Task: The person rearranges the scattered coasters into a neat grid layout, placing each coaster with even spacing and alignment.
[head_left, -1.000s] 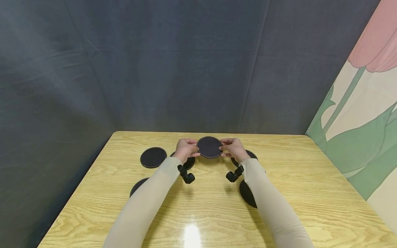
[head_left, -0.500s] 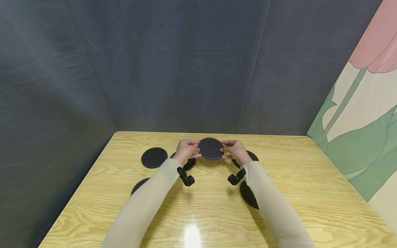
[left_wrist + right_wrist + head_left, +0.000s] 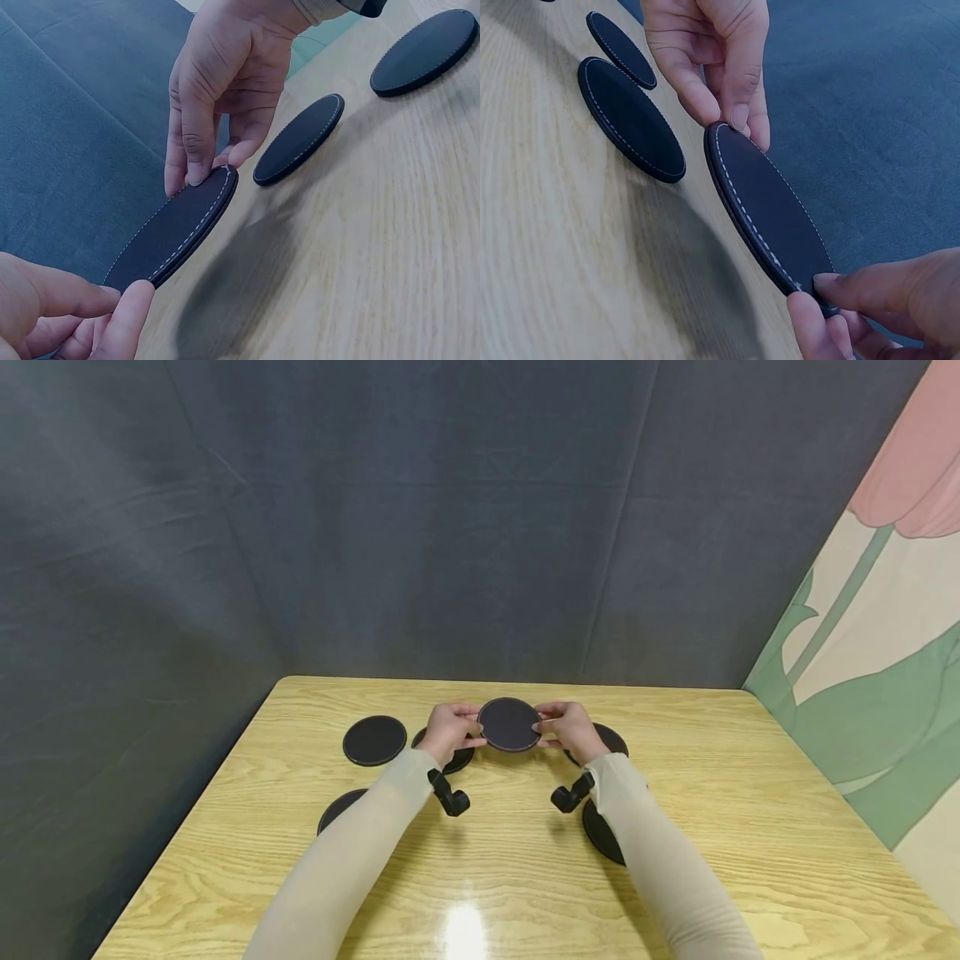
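Note:
A round black coaster (image 3: 510, 724) with white stitching round its rim is held up off the table between both hands. My left hand (image 3: 449, 729) pinches its left edge, thumb on the top face and fingers beneath. On the opposite edge, my right hand (image 3: 572, 729) pinches it the same way. Both wrist views show the coaster (image 3: 176, 232) tilted, its shadow falling on the wood below. Another coaster (image 3: 459, 757) lies partly hidden behind the left hand, and one more coaster (image 3: 611, 739) sits just past the right hand.
More matching coasters lie flat on the wooden table (image 3: 495, 860): a coaster (image 3: 375, 740) at the back left, a coaster (image 3: 337, 807) partly under the left sleeve, and a coaster (image 3: 600, 831) partly under the right sleeve. A dark curtain (image 3: 450, 527) hangs behind the table.
Both hands and the held coaster have come slightly down and toward the person in the head view. The grip is the same, and the coasters on the table lie as before.

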{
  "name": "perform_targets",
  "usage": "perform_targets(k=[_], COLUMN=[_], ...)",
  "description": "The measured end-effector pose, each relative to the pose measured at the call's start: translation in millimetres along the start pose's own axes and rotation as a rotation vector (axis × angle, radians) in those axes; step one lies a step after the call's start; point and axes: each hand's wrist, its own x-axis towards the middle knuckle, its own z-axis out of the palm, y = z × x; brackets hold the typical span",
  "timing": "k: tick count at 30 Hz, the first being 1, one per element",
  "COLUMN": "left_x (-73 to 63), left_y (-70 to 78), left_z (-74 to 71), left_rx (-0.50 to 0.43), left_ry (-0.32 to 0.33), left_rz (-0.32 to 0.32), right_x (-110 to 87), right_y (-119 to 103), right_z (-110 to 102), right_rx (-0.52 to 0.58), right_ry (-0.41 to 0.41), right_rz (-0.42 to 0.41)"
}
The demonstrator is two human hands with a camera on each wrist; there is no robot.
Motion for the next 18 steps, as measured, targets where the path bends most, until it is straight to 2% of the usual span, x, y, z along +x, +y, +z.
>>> perform_targets(k=[8, 18], left_x=[1.3, 2.1], left_y=[-8.4, -16.2], left_z=[-0.7, -0.7], left_rx=[-0.004, 0.036], left_ry=[0.012, 0.032], left_rz=[-0.007, -0.013], right_x=[0.2, 0.5], right_y=[6, 9], right_z=[2, 6], right_rx=[0.034, -0.010], right_ry=[-0.011, -0.003], right_rz=[-0.011, 0.015])
